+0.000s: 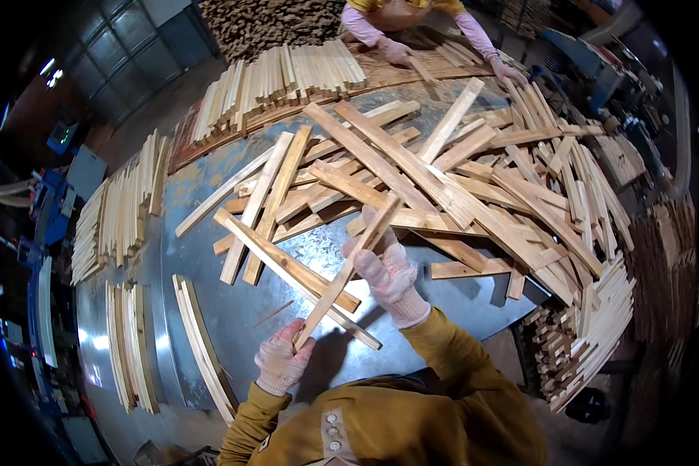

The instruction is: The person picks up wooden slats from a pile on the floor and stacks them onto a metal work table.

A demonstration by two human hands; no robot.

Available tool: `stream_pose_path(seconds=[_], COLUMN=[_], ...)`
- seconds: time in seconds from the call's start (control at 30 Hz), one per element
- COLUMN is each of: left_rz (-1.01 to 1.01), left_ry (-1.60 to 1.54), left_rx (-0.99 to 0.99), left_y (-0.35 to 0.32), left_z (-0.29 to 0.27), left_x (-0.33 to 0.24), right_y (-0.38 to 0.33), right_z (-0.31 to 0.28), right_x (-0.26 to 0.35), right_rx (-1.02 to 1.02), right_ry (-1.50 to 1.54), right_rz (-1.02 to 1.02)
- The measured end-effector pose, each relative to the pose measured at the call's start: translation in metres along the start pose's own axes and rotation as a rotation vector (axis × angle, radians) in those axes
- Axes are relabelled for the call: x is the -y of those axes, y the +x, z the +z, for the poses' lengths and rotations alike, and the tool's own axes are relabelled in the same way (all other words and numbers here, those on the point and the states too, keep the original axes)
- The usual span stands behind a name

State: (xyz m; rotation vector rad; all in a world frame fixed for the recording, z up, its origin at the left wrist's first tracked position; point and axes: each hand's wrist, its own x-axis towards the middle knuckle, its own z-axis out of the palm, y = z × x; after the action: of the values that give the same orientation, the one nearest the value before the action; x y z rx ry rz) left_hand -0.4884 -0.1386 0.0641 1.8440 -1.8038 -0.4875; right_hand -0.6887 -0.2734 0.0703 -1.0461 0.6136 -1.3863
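Note:
One wooden strip (340, 281) is held slantwise above the metal table (241, 326). My left hand (282, 356), in a pale knit glove, closes round its near end. Further up the same strip, my gloved right hand (388, 273) grips it near the far end, partly hidden behind the wood. Just under the strip, two crossing slats (291, 268) lie on the table. Beyond my hands spreads a loose, tangled heap of slats (443, 186). A thin splinter (273, 313) rests on the metal left of the strip.
Sorted strips (120, 206) stand in rows at the left, with more bundles (132, 342) nearer me. Another row (287, 74) lines the far side. Across the table, a co-worker's gloved hands (396, 52) handle slats. A stack of strips (590, 349) sits right of the table.

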Motion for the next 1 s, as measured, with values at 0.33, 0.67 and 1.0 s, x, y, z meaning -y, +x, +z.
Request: stream_pose_path(seconds=[0.33, 0.67, 1.0], left_rz=[-0.095, -0.623, -0.283], left_ry=[-0.028, -1.42, -0.101], left_rx=[0.081, 0.219, -0.401], left_y=[0.0, 0.12, 0.148], left_z=[0.01, 0.035, 0.095], left_x=[-0.02, -0.048, -0.018], right_y=[0.004, -0.084, -0.004], right_z=[-0.013, -0.026, -0.074], right_x=[0.021, -0.067, 0.049], right_rx=[-0.041, 0.438, -0.189], right_ry=[-0.471, -0.231, -0.188], right_rz=[-0.14, 0.217, 0.275])
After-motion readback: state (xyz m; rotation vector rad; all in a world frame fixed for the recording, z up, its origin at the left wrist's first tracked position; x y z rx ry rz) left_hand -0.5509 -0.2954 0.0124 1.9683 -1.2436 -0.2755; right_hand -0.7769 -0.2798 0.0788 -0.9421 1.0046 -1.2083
